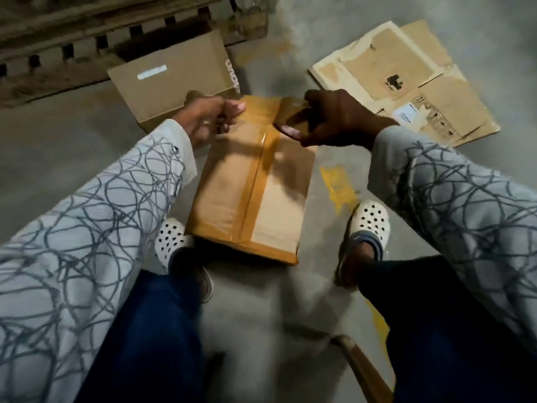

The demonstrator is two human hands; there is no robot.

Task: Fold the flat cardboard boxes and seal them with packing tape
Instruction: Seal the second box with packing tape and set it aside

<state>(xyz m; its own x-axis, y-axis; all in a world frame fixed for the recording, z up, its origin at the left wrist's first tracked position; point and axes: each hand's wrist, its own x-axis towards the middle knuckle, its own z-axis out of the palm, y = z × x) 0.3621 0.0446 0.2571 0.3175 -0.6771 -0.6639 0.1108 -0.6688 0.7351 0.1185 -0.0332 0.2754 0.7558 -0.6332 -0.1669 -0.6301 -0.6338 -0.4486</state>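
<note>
Right hand grips roll at box's far end; left hand curled, hold unclear. Best keep tape taut, wrap over edge.

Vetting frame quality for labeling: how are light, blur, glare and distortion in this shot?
Head view: dim light; motion blur smears the left hand, the right hand and the tape roll it grips; a glare streak sits on the tape strip along the sealed box; wide-angle bending stretches the sleeves at the frame edges; print on the flattened cardboard is unreadable.
</note>
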